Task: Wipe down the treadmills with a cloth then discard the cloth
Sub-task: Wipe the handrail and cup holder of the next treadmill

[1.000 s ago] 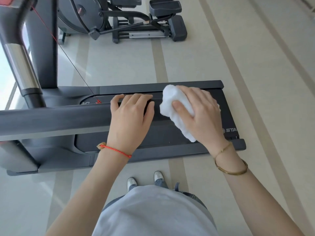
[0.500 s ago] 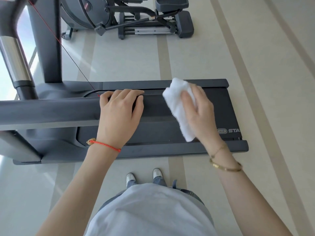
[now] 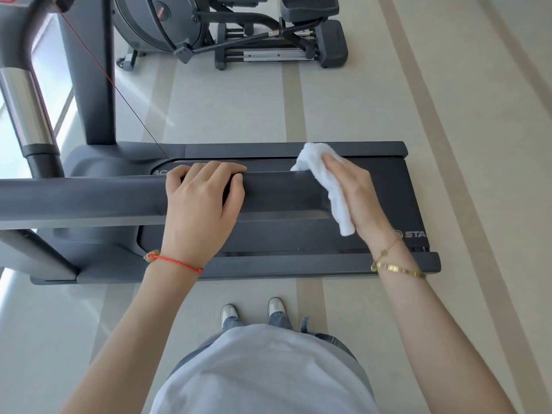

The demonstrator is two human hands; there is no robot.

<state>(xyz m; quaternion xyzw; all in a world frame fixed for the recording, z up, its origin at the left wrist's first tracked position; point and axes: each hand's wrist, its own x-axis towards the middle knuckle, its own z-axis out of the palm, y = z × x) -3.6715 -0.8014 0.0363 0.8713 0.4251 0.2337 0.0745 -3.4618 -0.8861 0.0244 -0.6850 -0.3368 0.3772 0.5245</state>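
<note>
A dark grey treadmill (image 3: 400,204) lies crosswise in front of me, its side handrail (image 3: 89,198) running from the left edge toward the middle. My left hand (image 3: 200,210) grips the handrail, fingers curled over its far side. My right hand (image 3: 355,192) holds a white cloth (image 3: 328,183) against the end of the handrail, with the cloth hanging down below the palm. The thumb is hidden behind the cloth.
An elliptical trainer (image 3: 239,31) stands on the floor beyond the treadmill. The treadmill's upright posts (image 3: 86,85) and a red safety cord (image 3: 113,85) rise at the left. My shoes (image 3: 254,312) stand on the pale striped floor (image 3: 478,144) close to the deck's near rail.
My right hand has turned edge-on and pressed the cloth onto the handrail's end. My left hand keeps its grip on the rail. The view shifted slightly.
</note>
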